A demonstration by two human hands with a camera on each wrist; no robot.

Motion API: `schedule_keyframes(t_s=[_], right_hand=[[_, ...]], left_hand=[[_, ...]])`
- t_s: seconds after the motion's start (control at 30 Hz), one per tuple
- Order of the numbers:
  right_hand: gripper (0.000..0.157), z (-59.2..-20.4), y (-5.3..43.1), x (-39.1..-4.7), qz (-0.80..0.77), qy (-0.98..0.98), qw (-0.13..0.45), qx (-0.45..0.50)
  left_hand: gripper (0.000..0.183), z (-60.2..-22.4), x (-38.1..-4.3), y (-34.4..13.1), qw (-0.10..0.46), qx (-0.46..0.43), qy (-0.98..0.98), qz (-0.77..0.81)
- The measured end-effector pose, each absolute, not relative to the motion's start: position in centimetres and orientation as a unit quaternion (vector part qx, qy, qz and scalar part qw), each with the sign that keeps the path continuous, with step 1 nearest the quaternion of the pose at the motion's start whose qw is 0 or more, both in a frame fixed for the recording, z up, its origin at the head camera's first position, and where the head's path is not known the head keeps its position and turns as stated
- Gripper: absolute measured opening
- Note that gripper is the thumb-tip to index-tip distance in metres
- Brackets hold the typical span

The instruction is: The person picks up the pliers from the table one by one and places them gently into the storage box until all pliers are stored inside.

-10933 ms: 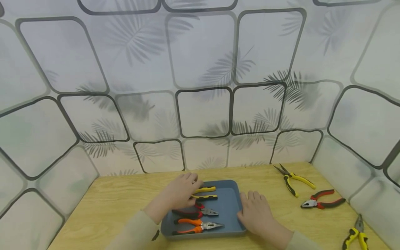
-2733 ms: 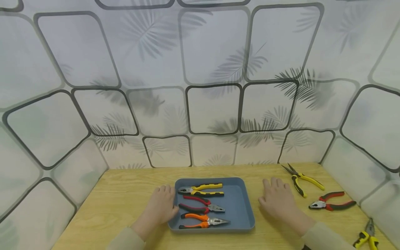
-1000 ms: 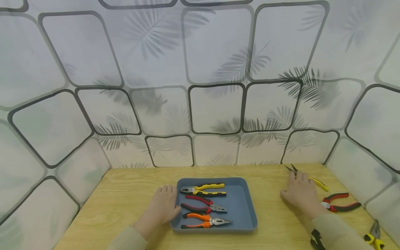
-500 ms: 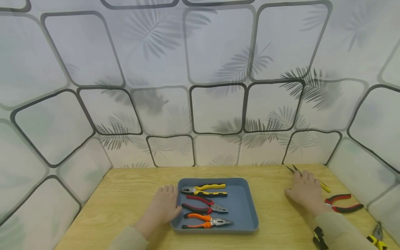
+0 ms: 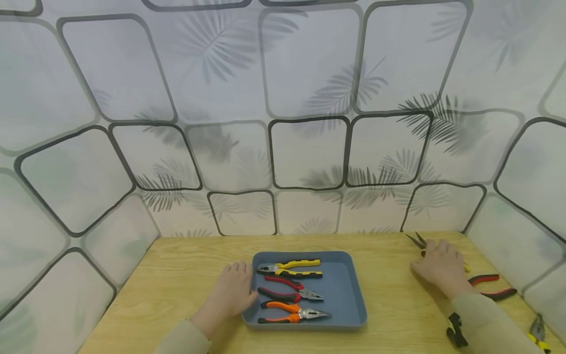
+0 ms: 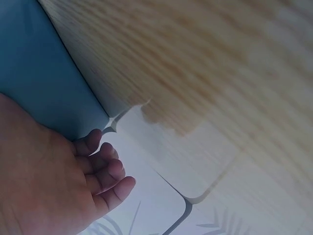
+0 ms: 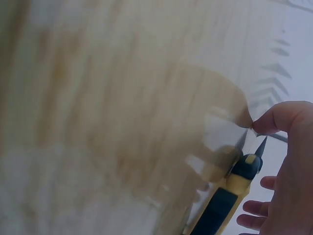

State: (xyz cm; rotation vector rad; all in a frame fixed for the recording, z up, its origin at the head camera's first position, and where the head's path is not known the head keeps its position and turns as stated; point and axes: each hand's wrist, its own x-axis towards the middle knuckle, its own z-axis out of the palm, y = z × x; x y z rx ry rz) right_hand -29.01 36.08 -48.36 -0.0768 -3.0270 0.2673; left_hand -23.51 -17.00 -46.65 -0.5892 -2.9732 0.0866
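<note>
Over a pair of yellow-and-black long-nose pliers point(image 5: 420, 242) at the back right, my right hand point(image 5: 439, 265) is spread with thumb and fingers apart, hiding most of the handles. The right wrist view shows the pliers point(image 7: 222, 208) with their pointed nose slightly parted, the fingers curved alongside. My left hand point(image 5: 232, 290) rests at the left wall of a blue-grey tray point(image 5: 345, 295), fingers loosely bent outside it and thumb at the rim. Inside the tray lie yellow-and-black pliers point(image 5: 300, 274), red-and-black pliers point(image 5: 283, 295) and orange-and-black pliers point(image 5: 289, 318).
Red-and-black pliers point(image 5: 499, 295) lie partly behind the right forearm. Yellow-and-black pliers point(image 5: 537, 329) sit at the table's right edge. Patterned cloth walls point(image 5: 305, 152) close in the wooden table point(image 5: 177, 275) at the back and both sides.
My right hand has moved from beside the tray to the long-nose pliers at the right. Earlier my left hand was at the yellow pliers in the tray; now it stays at the tray's left wall.
</note>
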Motion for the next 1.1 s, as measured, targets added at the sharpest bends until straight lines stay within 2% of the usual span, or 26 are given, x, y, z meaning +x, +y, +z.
schedule_keyframes(t_s=[0.27,0.67,1.1], right_hand=[[0.095,-48.4,37.7,-29.3,0.101,-0.994,0.024,-0.039],[0.11,-48.3,38.6,-29.2,0.119,-0.99,-0.047,-0.062],[0.104,-48.1,38.6,-29.1,0.105,-0.992,-0.047,-0.058]], left_hand=[[0.054,-46.7,-23.6,-16.9,0.049,-0.192,-0.979,0.046],[0.054,-46.7,-23.6,-17.0,0.046,-0.192,-0.98,0.035],[0.054,-46.6,-23.5,-16.9,0.047,-0.192,-0.98,0.033]])
